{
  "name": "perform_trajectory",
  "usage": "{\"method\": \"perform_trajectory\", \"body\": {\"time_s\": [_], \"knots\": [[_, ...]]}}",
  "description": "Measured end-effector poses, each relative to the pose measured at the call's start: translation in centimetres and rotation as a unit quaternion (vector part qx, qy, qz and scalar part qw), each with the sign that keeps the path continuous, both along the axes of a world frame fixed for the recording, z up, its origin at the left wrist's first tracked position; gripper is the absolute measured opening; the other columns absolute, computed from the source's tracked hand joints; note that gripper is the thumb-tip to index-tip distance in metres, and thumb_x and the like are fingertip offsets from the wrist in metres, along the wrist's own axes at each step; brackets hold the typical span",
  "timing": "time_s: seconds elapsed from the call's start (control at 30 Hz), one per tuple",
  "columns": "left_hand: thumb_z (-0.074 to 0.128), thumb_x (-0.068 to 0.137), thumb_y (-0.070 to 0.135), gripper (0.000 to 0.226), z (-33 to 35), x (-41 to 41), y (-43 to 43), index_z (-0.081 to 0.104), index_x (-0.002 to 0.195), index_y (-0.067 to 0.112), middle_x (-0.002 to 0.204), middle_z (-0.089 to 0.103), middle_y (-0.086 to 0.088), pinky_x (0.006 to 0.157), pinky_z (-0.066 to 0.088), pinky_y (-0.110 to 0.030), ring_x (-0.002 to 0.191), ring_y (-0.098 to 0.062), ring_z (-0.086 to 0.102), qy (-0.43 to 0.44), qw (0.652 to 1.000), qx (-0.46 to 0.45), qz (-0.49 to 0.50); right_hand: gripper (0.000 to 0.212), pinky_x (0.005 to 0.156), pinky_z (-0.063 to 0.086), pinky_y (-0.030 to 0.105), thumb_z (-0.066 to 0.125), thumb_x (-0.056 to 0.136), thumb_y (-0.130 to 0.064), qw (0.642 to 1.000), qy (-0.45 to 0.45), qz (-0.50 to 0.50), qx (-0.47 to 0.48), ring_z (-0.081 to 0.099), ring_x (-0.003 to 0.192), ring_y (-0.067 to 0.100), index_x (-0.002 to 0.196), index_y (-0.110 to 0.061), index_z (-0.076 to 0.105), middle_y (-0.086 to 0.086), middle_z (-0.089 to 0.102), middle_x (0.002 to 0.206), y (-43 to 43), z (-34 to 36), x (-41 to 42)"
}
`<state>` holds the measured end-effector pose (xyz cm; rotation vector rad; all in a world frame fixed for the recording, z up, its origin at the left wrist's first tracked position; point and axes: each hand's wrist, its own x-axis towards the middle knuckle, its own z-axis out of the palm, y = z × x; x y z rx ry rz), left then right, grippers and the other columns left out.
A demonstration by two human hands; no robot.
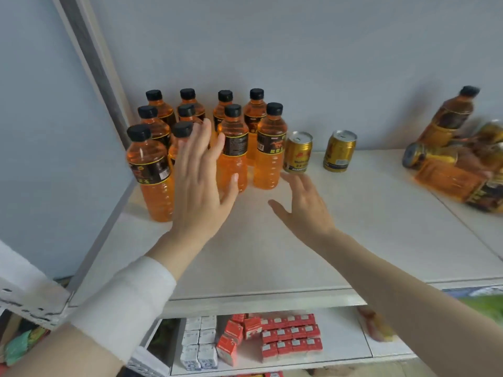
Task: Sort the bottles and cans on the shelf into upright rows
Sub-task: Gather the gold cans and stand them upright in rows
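Observation:
Several orange drink bottles with black caps stand upright in rows at the back left of the white shelf (pixel 367 227); the front-left bottle (pixel 152 170) is nearest me. Two gold cans (pixel 297 152) (pixel 339 151) stand upright to their right. At the far right lies a blurred heap of bottles and cans (pixel 457 170), with one bottle (pixel 451 115) leaning above it. My left hand (pixel 201 180) is flat and spread in front of the bottle rows, fingers apart, holding nothing. My right hand (pixel 302 205) hovers open over the shelf, just below the left can.
A grey shelf post (pixel 89 58) rises at the left, beside the bottles. The wall stands right behind the rows. Below, a lower shelf holds red cartons (pixel 288 336) and white cartons (pixel 198 341). A white sleeve covers my left forearm.

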<state>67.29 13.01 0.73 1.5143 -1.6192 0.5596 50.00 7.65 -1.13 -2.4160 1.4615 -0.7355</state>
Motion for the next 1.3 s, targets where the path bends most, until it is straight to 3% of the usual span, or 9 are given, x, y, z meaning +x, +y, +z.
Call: {"method": "perform_trajectory", "body": {"time_s": [0.13, 0.27, 0.43, 0.53, 0.77, 0.9, 1.03, 1.13, 1.3], "knots": [[0.057, 0.088, 0.021, 0.050, 2.8, -10.7, -4.3, 0.046, 0.134, 0.004, 0.151, 0.030, -0.020, 0.116, 0.017, -0.046, 0.140, -0.035, 0.030, -0.111, 0.987, 0.110, -0.038, 0.059, 0.104, 0.033, 0.035, 0.048, 0.093, -0.034, 0.987, 0.142, -0.019, -0.076, 0.029, 0.135, 0.025, 0.143, -0.014, 0.026, 0.007, 0.029, 0.148, -2.6, 4.2, -11.4], [0.045, 0.094, 0.026, 0.055, 4.3, -22.6, -8.3, 0.030, 0.145, 0.011, 0.159, 0.013, -0.012, 0.117, 0.003, -0.045, 0.147, -0.027, 0.012, -0.138, 0.970, 0.198, -0.030, 0.057, 0.117, 0.009, 0.036, 0.039, 0.096, -0.028, 0.941, 0.306, -0.039, -0.137, 0.008, 0.145, 0.028, 0.146, -0.012, 0.017, 0.010, 0.016, 0.155, -5.4, 7.1, -25.2], [0.040, 0.096, 0.036, 0.058, 4.9, -37.0, -12.1, 0.022, 0.147, 0.012, 0.158, 0.013, -0.010, 0.117, 0.005, -0.049, 0.146, -0.027, 0.009, -0.183, 0.938, 0.292, -0.024, 0.059, 0.118, 0.003, 0.038, 0.041, 0.095, -0.028, 0.927, 0.331, -0.135, -0.110, 0.003, 0.146, 0.028, 0.146, -0.011, 0.018, 0.010, 0.016, 0.155, -5.5, 8.4, -40.8], [0.044, 0.094, 0.038, 0.058, 5.4, -45.0, -13.6, 0.028, 0.144, 0.013, 0.155, 0.021, -0.010, 0.115, 0.014, -0.048, 0.143, -0.029, 0.017, -0.202, 0.937, 0.276, -0.071, 0.065, 0.118, 0.002, 0.038, 0.045, 0.094, -0.036, 0.921, 0.339, -0.171, -0.087, 0.004, 0.146, 0.028, 0.147, -0.012, 0.017, 0.009, 0.016, 0.155, -5.5, 8.0, -48.2], [0.043, 0.094, 0.037, 0.059, 3.9, -59.4, -19.1, 0.027, 0.145, 0.013, 0.157, 0.016, -0.010, 0.116, 0.010, -0.050, 0.146, -0.029, 0.010, -0.242, 0.917, 0.283, -0.143, 0.066, 0.118, 0.004, 0.040, 0.040, 0.094, -0.044, 0.906, 0.345, -0.243, -0.026, 0.005, 0.146, 0.030, 0.147, -0.014, 0.015, 0.011, 0.014, 0.156, -7.6, 5.9, -60.9], [0.049, 0.090, 0.042, 0.060, 2.6, -64.8, -23.8, 0.034, 0.140, 0.012, 0.147, 0.037, -0.010, 0.110, 0.024, -0.042, 0.136, -0.029, 0.031, -0.229, 0.920, 0.276, -0.160, 0.065, 0.115, 0.015, 0.039, 0.046, 0.092, -0.044, 0.904, 0.303, -0.301, -0.020, 0.019, 0.141, 0.030, 0.144, -0.012, 0.023, 0.011, 0.028, 0.149, -11.2, 6.1, -67.2], [0.052, 0.088, 0.044, 0.060, 1.0, -67.8, -27.6, 0.038, 0.136, 0.009, 0.135, 0.048, -0.012, 0.106, 0.032, -0.043, 0.126, -0.031, 0.043, -0.178, 0.915, 0.317, -0.175, 0.062, 0.098, 0.038, 0.041, 0.047, 0.090, -0.047, 0.899, 0.168, -0.399, 0.064, 0.041, 0.127, 0.032, 0.139, -0.012, 0.031, 0.012, 0.040, 0.140, -14.9, 6.9, -71.4], [0.055, 0.085, 0.050, 0.064, -0.1, -69.0, -30.3, 0.041, 0.131, 0.008, 0.132, 0.050, -0.013, 0.102, 0.034, -0.043, 0.123, -0.033, 0.046, -0.164, 0.912, 0.345, -0.151, 0.065, 0.090, 0.041, 0.039, 0.044, 0.090, -0.052, 0.886, 0.050, -0.440, 0.138, 0.046, 0.122, 0.034, 0.137, -0.009, 0.034, 0.015, 0.045, 0.137, -18.2, 6.4, -73.8], [0.060, 0.079, 0.058, 0.077, -2.3, -69.4, -32.3, 0.037, 0.134, 0.010, 0.133, 0.050, -0.013, 0.104, 0.035, -0.040, 0.124, -0.031, 0.045, -0.173, 0.912, 0.351, -0.125, 0.072, 0.086, 0.044, 0.036, 0.047, 0.087, -0.056, 0.871, -0.019, -0.437, 0.226, 0.053, 0.109, 0.033, 0.133, 0.000, 0.040, 0.018, 0.051, 0.130, -22.5, 4.3, -76.5]]}}
